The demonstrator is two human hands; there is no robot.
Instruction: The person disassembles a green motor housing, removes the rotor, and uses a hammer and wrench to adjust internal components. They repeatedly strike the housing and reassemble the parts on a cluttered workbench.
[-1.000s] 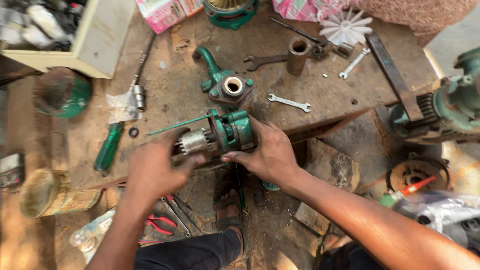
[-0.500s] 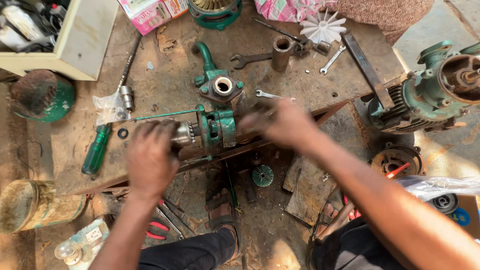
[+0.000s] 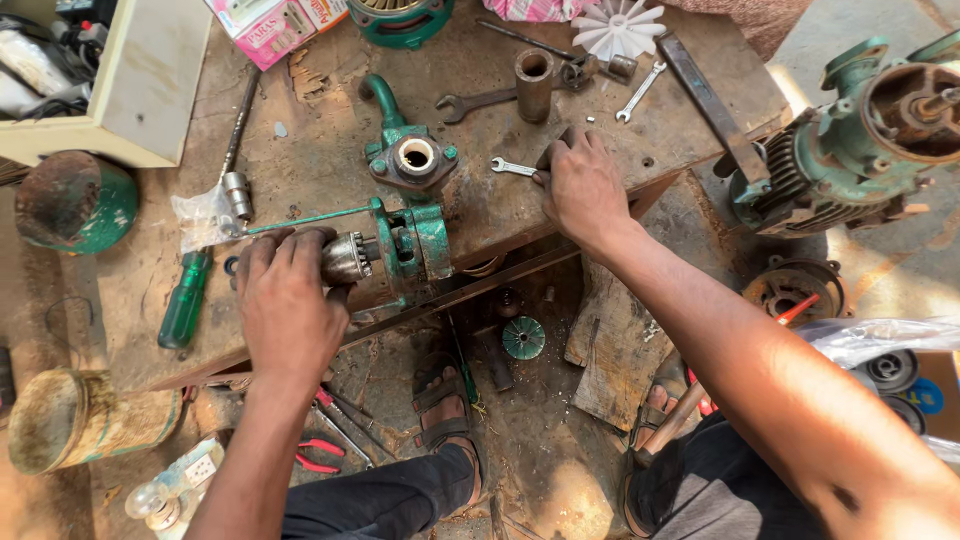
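Since half a second ago, the right hand has left the green pump part and reached up the bench, its fingers curled down onto a small silver spanner; whether they grip it cannot be told. That pump part lies on its side near the front edge of the worn wooden bench, and the left hand wraps its grey metal end. Beside it stands a second green housing (its round opening faces up). A green-handled screwdriver lies left of the hand. Further off, a larger green motor sits at right, partly cut off. Below the bench is a dirt floor with scattered parts, hard to make out.
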